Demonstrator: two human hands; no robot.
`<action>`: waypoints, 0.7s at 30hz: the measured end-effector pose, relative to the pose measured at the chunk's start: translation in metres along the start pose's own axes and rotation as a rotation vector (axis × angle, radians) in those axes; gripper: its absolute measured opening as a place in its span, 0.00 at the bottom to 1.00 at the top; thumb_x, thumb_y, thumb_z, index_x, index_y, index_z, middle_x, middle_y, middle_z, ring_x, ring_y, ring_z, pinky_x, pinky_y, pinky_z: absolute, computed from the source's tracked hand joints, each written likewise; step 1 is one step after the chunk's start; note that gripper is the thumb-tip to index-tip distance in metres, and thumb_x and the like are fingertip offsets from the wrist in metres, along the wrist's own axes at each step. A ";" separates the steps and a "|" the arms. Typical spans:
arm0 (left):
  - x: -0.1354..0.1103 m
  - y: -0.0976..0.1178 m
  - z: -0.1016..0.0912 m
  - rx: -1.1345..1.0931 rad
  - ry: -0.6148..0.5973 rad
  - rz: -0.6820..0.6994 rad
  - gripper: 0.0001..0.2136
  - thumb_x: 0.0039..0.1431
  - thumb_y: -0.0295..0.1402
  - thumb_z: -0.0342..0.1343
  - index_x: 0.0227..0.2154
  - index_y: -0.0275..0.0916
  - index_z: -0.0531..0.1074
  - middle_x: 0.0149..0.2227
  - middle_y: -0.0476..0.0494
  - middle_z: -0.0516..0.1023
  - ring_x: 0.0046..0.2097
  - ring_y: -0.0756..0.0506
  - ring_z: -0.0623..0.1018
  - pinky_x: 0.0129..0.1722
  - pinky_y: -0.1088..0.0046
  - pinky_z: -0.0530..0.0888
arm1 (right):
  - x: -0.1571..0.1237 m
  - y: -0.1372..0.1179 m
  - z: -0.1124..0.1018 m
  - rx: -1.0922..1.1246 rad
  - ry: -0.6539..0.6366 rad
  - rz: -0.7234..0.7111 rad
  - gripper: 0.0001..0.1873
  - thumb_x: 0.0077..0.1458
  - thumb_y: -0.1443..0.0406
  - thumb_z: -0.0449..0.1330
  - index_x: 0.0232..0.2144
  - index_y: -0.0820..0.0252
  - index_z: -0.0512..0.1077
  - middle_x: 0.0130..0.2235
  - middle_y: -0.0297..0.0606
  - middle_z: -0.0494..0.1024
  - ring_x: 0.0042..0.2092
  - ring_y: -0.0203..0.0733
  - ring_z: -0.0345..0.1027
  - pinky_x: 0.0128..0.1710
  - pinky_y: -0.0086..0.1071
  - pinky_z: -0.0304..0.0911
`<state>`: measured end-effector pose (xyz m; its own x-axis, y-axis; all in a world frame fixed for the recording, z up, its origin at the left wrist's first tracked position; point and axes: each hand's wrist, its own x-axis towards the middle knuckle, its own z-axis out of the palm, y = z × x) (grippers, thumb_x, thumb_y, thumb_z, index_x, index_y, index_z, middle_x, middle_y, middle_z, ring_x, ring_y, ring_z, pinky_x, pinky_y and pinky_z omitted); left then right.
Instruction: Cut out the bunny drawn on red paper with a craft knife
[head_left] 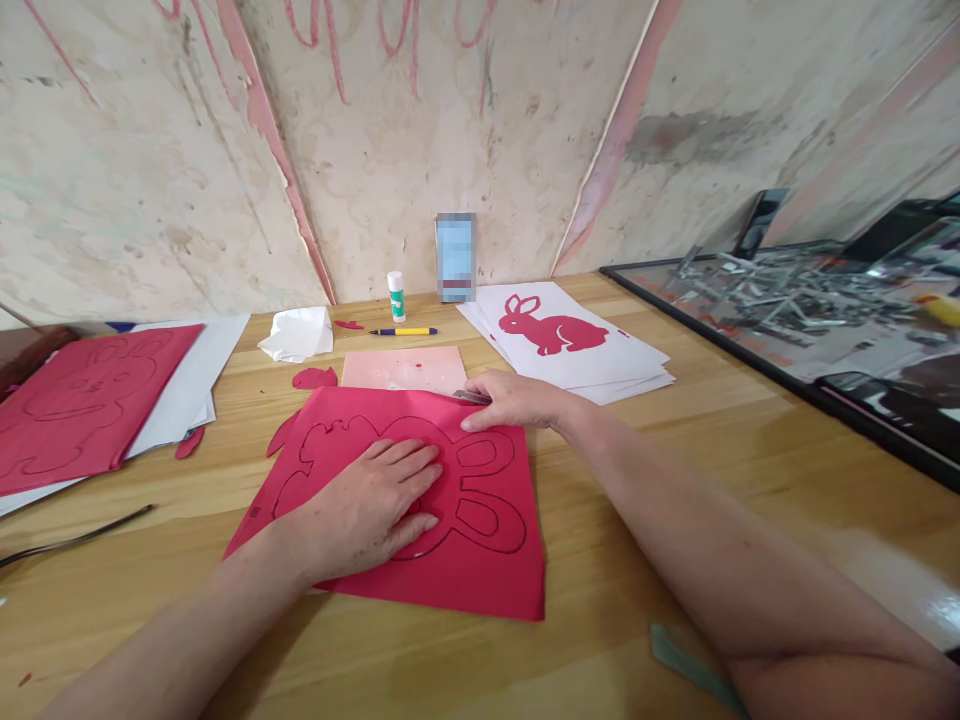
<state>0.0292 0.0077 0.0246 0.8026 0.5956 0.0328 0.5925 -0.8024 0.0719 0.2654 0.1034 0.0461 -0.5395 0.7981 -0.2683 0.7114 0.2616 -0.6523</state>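
Note:
A red paper sheet point(480, 560) with a rabbit outline drawn on it lies on the wooden table point(615, 520). My left hand point(375, 495) lies flat on the sheet with fingers stretched out, pressing it down. My right hand point(514, 400) is closed at the sheet's far edge around a small metal blade point(471, 397) whose tip shows past the fingers. A pink sheet point(405, 368) lies just beyond the red one.
A stack of white sheets point(600, 365) topped by a red rabbit cut-out point(551, 328) sits at the right. A glue stick point(396, 296), a pen point(405, 331), crumpled tissue point(296, 335) and red scraps point(315, 378) lie behind. More red paper point(82, 410) lies left. A framed glass panel point(825, 320) stands right.

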 end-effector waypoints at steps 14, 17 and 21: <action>-0.001 -0.001 -0.005 0.009 0.051 0.000 0.20 0.66 0.41 0.45 0.56 0.36 0.65 0.57 0.38 0.69 0.59 0.38 0.67 0.58 0.57 0.65 | 0.004 -0.018 0.028 -0.200 0.188 0.061 0.11 0.47 0.59 0.61 0.29 0.59 0.65 0.30 0.32 0.71 0.30 0.35 0.61 0.27 0.27 0.52; -0.001 -0.002 -0.004 -0.002 0.041 -0.010 0.21 0.66 0.42 0.44 0.57 0.36 0.64 0.58 0.38 0.67 0.59 0.38 0.67 0.58 0.57 0.65 | 0.003 -0.017 0.027 -0.192 0.139 0.036 0.12 0.47 0.59 0.61 0.27 0.59 0.64 0.30 0.32 0.71 0.30 0.35 0.61 0.27 0.27 0.51; 0.000 -0.002 -0.001 -0.028 0.019 -0.032 0.22 0.67 0.42 0.43 0.58 0.37 0.62 0.59 0.38 0.66 0.60 0.37 0.65 0.57 0.56 0.65 | 0.002 -0.012 0.025 -0.161 0.146 0.019 0.16 0.46 0.54 0.61 0.31 0.59 0.65 0.32 0.33 0.73 0.32 0.36 0.63 0.28 0.27 0.53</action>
<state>0.0276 0.0094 0.0255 0.7816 0.6219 0.0491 0.6155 -0.7816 0.1013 0.2449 0.0884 0.0360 -0.4623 0.8709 -0.1665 0.7902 0.3194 -0.5231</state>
